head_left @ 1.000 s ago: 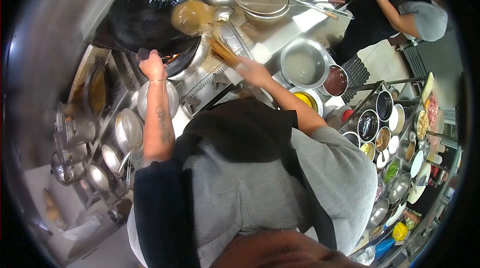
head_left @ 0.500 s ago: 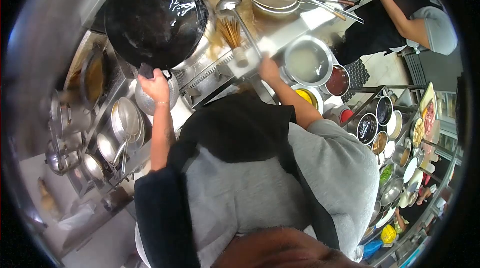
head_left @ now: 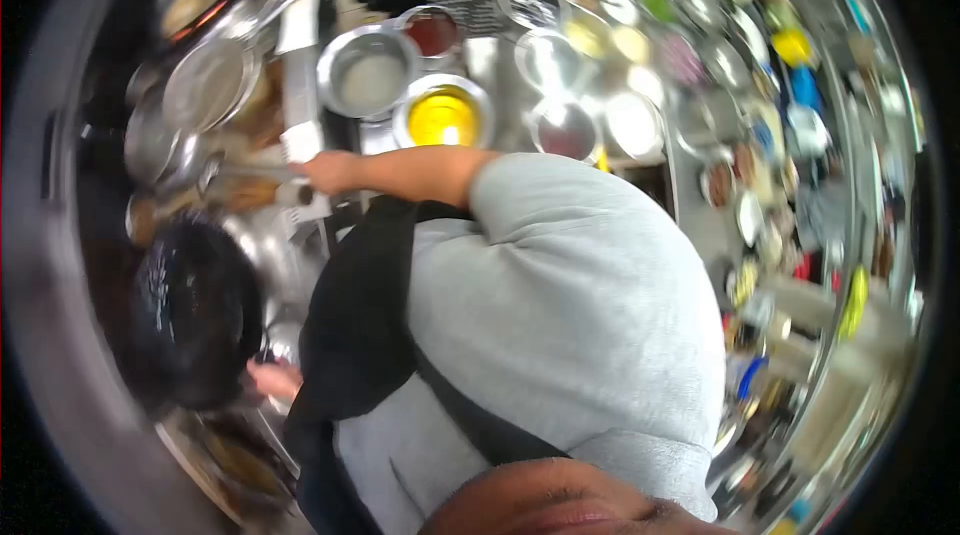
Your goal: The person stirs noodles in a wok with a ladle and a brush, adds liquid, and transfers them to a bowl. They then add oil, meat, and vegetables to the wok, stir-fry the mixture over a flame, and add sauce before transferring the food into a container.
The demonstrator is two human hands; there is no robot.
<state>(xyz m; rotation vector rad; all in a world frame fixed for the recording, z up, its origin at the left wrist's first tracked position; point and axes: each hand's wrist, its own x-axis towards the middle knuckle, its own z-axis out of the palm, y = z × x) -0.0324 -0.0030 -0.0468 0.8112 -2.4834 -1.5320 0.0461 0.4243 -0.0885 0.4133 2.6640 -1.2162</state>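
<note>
My left hand [head_left: 272, 379] is closed at the near edge of a black wok [head_left: 195, 310], where its handle sits. The wok is tilted, with a wet shine on its dark surface. My right hand [head_left: 328, 173] is wrapped round the handle of a metal ladle [head_left: 262, 172], which points left above the counter; its bowl is blurred. Just below the ladle lies a bamboo wok brush [head_left: 245, 197]. Motion smears much of the view.
A wide strainer [head_left: 210, 83] rests over a pot at upper left. Beyond my right arm stand a pot of cloudy liquid [head_left: 370, 78], a pot of yellow liquid [head_left: 443, 118] and a pot of dark red sauce [head_left: 430, 33]. Several bowls and pans crowd the right side.
My head has turned to the right, so the whole scene has swung round and blurred. The wok now appears lower left and narrower. Both hands keep their holds.
</note>
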